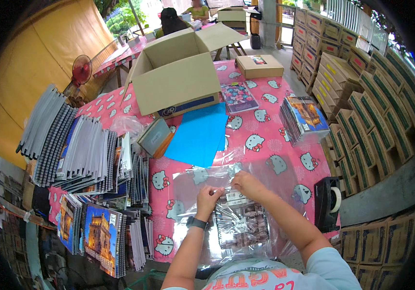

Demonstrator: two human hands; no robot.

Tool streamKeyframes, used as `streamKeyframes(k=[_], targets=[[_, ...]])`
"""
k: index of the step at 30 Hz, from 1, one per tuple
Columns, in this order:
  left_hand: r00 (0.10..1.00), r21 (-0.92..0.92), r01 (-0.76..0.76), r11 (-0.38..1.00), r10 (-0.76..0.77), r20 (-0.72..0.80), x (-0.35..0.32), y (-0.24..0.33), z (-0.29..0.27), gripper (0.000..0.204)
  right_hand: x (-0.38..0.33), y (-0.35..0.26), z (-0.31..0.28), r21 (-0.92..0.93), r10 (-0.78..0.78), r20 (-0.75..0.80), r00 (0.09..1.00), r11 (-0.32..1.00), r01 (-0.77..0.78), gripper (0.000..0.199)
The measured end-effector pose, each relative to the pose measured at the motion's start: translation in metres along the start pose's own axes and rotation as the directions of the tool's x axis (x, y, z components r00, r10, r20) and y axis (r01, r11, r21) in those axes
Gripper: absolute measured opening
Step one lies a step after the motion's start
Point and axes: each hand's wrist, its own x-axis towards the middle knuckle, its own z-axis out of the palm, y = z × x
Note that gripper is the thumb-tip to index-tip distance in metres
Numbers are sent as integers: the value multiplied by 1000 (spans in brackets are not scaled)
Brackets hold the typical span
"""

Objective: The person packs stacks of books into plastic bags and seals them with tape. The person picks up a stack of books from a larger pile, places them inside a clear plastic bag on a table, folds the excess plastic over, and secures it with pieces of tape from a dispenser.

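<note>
A spiral notebook point(242, 224) lies inside a clear plastic bag point(188, 186) on the pink patterned tablecloth in front of me. My left hand point(209, 199), with a dark watch on its wrist, pinches the bag's open top edge above the notebook. My right hand point(247, 184) grips the same edge just to the right. Both hands hold the film close together, fingers curled.
Fanned stacks of spiral notebooks point(79, 154) cover the left side. An open cardboard box point(178, 79) stands behind blue paper sheets point(200, 135). Another notebook stack point(305, 116) and a black tape dispenser point(327, 203) sit right. Cartons point(362, 96) line the right; people sit far back.
</note>
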Motion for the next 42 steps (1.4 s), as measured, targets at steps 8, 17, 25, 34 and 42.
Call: streamKeyframes(k=[8, 17, 25, 34, 42], targets=[[947, 373, -293, 881, 321, -13, -18, 31, -5, 38, -65, -63, 23, -427, 15, -95, 995, 902, -55, 34], [897, 358, -443, 822, 396, 198, -43, 38, 9, 45, -82, -2, -25, 138, 321, -488, 812, 947, -292, 24], [984, 4, 127, 992, -127, 124, -8, 9, -12, 47, -62, 30, -7, 418, 606, -96, 789, 744, -520, 25], [956, -276, 189, 942, -113, 270, 21, -27, 4, 38, -38, 49, -3, 654, 596, 164, 786, 530, -539, 32], [962, -246, 134, 960, -66, 265, 6, -20, 4, 43, -55, 47, 5, 693, 478, 222, 850, 536, -483, 32]])
